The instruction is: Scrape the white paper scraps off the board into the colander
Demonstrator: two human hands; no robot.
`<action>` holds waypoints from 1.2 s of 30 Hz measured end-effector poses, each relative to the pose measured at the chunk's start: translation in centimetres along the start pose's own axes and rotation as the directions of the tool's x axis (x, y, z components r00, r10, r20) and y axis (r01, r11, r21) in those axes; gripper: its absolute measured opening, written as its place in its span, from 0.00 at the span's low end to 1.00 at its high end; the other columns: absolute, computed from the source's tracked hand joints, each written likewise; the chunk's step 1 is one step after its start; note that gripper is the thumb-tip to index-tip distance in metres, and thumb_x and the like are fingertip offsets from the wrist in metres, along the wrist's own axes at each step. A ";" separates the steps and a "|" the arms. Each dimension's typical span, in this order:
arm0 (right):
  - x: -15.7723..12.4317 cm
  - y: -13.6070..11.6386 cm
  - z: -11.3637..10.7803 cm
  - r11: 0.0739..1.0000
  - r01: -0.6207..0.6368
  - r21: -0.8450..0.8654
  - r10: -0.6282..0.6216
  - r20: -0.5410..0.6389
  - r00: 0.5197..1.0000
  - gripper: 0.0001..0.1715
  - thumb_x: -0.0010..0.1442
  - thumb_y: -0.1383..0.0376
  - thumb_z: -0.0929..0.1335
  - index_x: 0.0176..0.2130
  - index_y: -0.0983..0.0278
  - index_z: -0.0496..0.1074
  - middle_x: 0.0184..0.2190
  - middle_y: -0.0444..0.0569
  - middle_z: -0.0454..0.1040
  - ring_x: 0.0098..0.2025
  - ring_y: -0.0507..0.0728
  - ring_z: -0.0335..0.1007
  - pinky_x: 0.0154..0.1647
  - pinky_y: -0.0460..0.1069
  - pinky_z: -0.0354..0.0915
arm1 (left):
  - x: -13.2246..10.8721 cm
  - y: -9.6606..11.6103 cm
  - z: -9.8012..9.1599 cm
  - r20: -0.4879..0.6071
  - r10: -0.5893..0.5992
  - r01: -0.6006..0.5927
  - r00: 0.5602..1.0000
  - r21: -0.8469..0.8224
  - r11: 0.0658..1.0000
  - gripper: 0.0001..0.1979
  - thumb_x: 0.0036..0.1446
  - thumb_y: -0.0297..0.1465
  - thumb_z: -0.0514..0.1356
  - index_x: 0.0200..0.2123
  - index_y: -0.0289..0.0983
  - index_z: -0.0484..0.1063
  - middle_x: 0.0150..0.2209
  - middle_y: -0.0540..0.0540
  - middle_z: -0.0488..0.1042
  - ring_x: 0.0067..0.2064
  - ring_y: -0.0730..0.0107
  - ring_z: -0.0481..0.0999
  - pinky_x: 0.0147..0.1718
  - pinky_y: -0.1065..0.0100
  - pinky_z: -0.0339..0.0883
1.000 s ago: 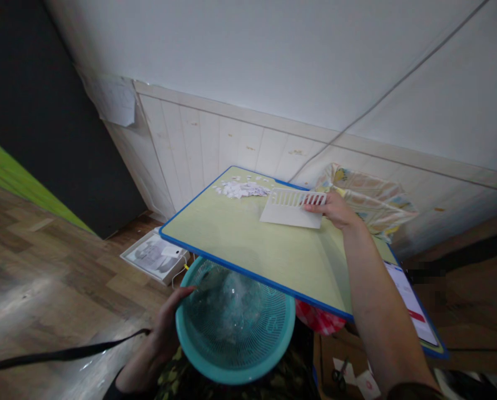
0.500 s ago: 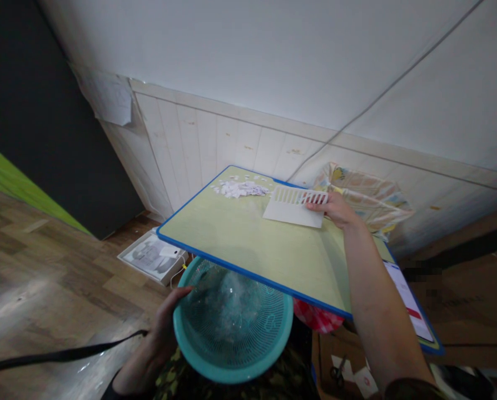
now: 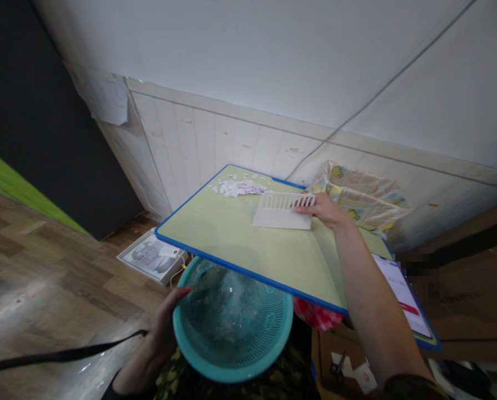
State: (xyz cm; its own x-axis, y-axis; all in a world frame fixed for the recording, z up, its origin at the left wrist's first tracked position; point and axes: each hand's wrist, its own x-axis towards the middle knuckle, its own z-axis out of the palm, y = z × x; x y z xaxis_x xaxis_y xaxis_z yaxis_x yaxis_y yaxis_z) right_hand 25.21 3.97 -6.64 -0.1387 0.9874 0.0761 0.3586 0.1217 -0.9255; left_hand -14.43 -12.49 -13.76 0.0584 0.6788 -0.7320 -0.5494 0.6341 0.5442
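My right hand grips a white slotted plastic scoop, its flat edge low over the yellow-green tabletop with blue trim. Whether that edge touches the surface, I cannot tell. Beyond the scoop, to its left, lies a heap of small white paper scraps, with a few loose ones behind it. My left hand holds the left rim of a turquoise plastic basket under the table's front edge. Inside the basket is a clear, shiny, crumpled material.
A cloth-lined bin stands against the wall at the table's back right. A phone-like screen lies on the table's right end. On the floor at left is a white box. Scissors lie low on the right.
My right hand has drawn the scoop slightly left and toward me, and the scoop's slotted top has come lower. The paper heap, my left hand and the basket look unchanged.
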 end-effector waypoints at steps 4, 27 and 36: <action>-0.1 0.0 -0.6 0.999 0.001 0.037 -0.002 0.030 1.000 0.26 0.38 0.54 0.81 0.37 0.64 0.82 0.39 0.51 0.83 0.41 0.62 0.78 0.48 0.56 0.70 | -0.1 0.0 0.1 0.003 0.011 -0.011 1.000 0.007 1.000 0.12 0.64 0.24 0.54 0.44 0.22 0.74 0.27 0.33 0.79 0.26 0.55 0.80 0.30 0.59 0.77; -0.2 -0.1 -0.1 1.000 -0.013 0.006 0.013 0.032 0.999 0.26 0.37 0.54 0.81 0.35 0.64 0.82 0.36 0.50 0.83 0.39 0.61 0.78 0.47 0.55 0.71 | -0.3 0.0 0.2 0.025 0.007 -0.007 1.000 -0.012 1.000 0.18 0.65 0.24 0.54 0.54 0.19 0.70 0.28 0.33 0.79 0.29 0.52 0.81 0.32 0.60 0.78; 0.1 0.1 0.0 0.999 0.035 -0.006 -0.035 -0.074 0.997 0.27 0.37 0.53 0.81 0.36 0.65 0.82 0.37 0.51 0.83 0.39 0.61 0.77 0.45 0.55 0.71 | 0.1 -0.1 -0.4 0.010 0.004 -0.004 1.000 0.002 1.000 0.15 0.64 0.25 0.56 0.49 0.18 0.72 0.28 0.33 0.79 0.27 0.53 0.81 0.31 0.60 0.78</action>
State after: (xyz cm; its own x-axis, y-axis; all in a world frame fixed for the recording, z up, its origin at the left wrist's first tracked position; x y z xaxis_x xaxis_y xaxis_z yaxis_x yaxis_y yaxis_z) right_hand 25.28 4.05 -6.74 -0.0828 0.9873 0.1357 0.3594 0.1566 -0.9200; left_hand -14.68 -12.63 -14.05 0.0640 0.6851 -0.7256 -0.5476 0.6320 0.5484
